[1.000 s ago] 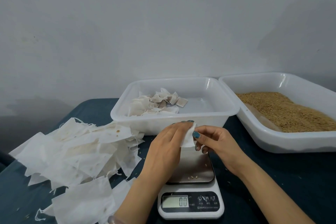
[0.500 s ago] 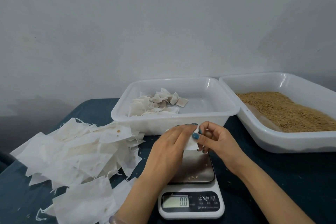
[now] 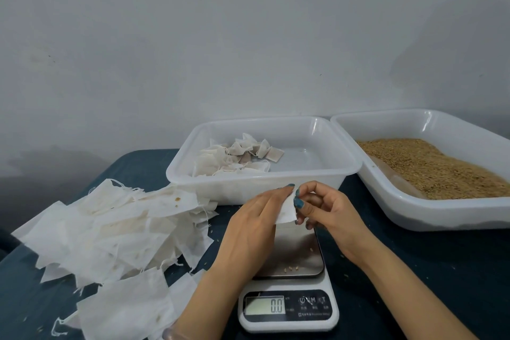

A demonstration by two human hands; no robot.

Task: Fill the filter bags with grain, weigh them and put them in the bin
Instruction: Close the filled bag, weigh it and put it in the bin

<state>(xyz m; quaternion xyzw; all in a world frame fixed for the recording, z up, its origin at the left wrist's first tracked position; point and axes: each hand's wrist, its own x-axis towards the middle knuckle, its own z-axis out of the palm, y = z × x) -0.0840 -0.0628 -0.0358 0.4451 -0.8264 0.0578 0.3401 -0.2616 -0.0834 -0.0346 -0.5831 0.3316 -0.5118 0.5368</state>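
Observation:
Both hands hold one small white filter bag (image 3: 285, 211) above the far end of the scale (image 3: 288, 309). My left hand (image 3: 255, 225) grips its left side, and my right hand (image 3: 321, 208) pinches its right edge between thumb and fingers. The scale's steel plate (image 3: 298, 254) carries a few loose grains and its display reads 0.0. Behind the hands stands the white bin (image 3: 265, 175) with several filled bags (image 3: 237, 157) in its left part. Brown grain (image 3: 430, 167) fills the white tray (image 3: 441, 212) at the right.
A heap of empty white filter bags (image 3: 110, 234) spreads over the dark blue table (image 3: 441, 284) at the left, reaching the scale. Loose grains dot the cloth. A grey wall rises right behind the bin and tray.
The bag has been drawn slightly lower and turned between the hands. My right hand's fingers have curled closer onto its edge. The scale still reads 0.0.

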